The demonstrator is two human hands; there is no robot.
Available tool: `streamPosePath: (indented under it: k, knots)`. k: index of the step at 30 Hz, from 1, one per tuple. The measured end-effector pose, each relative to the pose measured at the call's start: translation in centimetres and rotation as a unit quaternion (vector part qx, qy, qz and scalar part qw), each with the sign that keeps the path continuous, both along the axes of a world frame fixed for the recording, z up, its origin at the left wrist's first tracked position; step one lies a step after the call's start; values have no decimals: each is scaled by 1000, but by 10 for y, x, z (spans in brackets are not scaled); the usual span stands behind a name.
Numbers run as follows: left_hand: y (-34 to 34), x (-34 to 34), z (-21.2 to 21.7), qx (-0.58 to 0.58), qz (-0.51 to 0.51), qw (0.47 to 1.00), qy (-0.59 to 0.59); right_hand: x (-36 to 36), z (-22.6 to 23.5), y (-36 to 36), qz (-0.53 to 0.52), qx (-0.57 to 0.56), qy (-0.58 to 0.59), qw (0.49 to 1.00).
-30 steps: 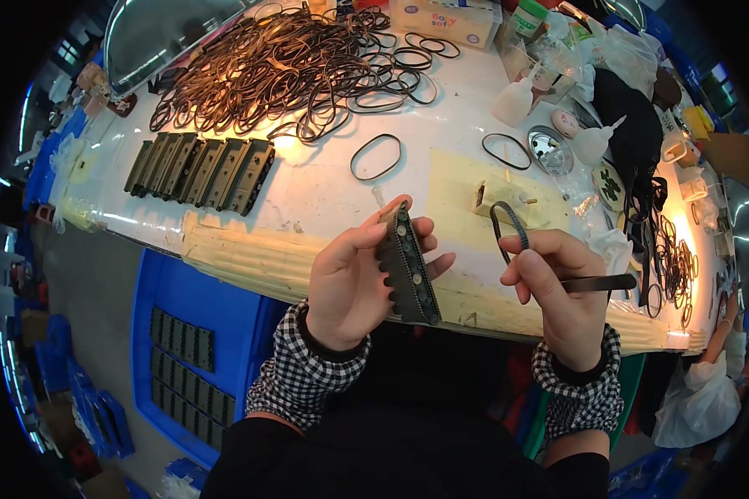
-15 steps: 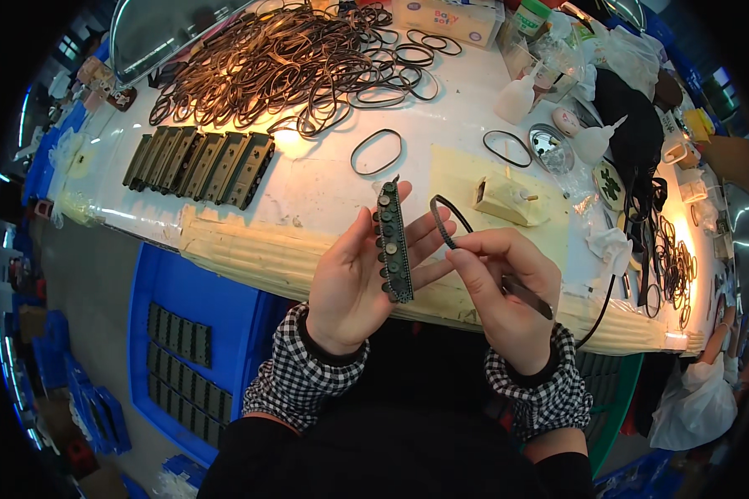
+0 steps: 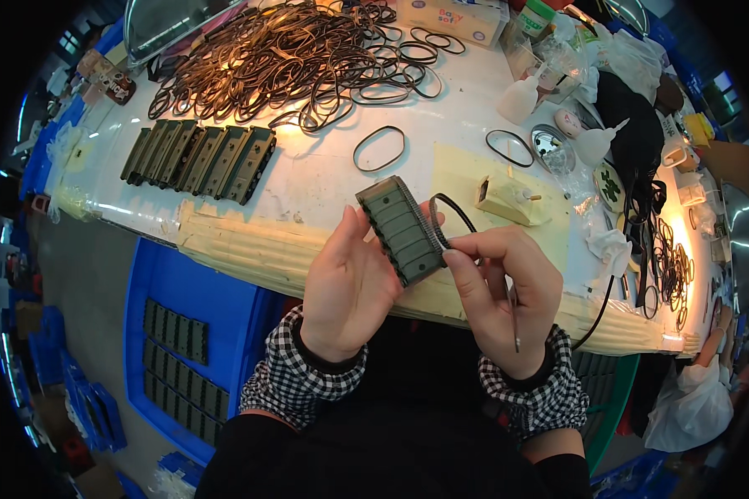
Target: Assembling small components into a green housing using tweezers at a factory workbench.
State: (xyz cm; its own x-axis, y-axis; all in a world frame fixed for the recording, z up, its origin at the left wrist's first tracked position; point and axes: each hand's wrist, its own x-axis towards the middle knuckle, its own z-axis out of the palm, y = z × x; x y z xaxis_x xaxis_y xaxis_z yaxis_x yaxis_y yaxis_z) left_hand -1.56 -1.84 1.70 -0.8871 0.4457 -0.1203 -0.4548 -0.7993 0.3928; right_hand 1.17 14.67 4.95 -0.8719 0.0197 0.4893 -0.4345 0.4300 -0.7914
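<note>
My left hand (image 3: 341,291) holds a dark green model tank hull (image 3: 399,237) over the table's front edge. The hull is tilted, with its flat, ribbed face turned up and small wheels along its lower left side. My fingers pass behind it and are mostly hidden. Thumb and forefinger of my right hand (image 3: 516,274) pinch a black rubber track loop (image 3: 458,205) at the hull's right edge. A narrow metal tool (image 3: 515,320), its exact kind unclear, lies within the same hand.
A large tangle of track loops (image 3: 266,71) covers the back table. Several hulls (image 3: 204,162) stand in a row at left. A yellowish block (image 3: 501,197) holds a small stick. White squeeze bottles (image 3: 595,145) stand right. Below left, a blue bin (image 3: 162,266) contains more hulls.
The hull has been turned from its wheeled side to its flat ribbed face. My right hand has rotated slightly, and the metal tool in it now points downward. The track loop stays pinched.
</note>
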Motion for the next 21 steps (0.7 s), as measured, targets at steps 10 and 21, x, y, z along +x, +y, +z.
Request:
streamPosePath:
  k: [10, 21]
  knots:
    - [0, 3, -9, -261, 79, 946, 175, -12, -8, 7, 29, -138, -141, 980]
    - [17, 0, -12, -434, 190, 837, 273, -34, 13, 3, 74, -153, -191, 967]
